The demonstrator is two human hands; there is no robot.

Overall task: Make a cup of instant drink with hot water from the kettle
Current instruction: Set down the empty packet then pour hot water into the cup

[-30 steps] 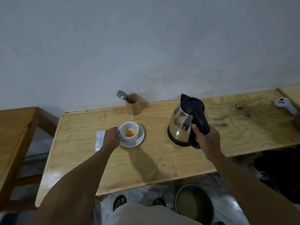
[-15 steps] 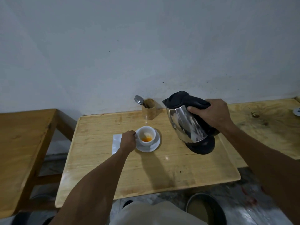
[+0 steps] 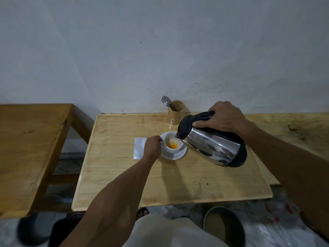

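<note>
A white cup (image 3: 176, 142) with orange powder or liquid at its bottom stands on a white saucer (image 3: 178, 155) on the wooden table (image 3: 124, 175). My left hand (image 3: 152, 148) grips the cup at its left side. My right hand (image 3: 223, 118) is closed on the black handle of a steel kettle (image 3: 211, 145). The kettle is lifted off the table and tilted left, its spout right at the cup's right rim. I cannot tell whether water is flowing.
A white sachet or paper (image 3: 138, 147) lies left of the saucer. A wooden holder (image 3: 177, 113) with a spoon (image 3: 166, 101) stands at the wall. Another wooden table (image 3: 26, 148) is at the left, and a round pan (image 3: 224, 227) lies on the floor below.
My right hand lifted the kettle from the table, carried it left and tipped its spout down to the cup. My left hand stayed on the cup. The view shifted left.
</note>
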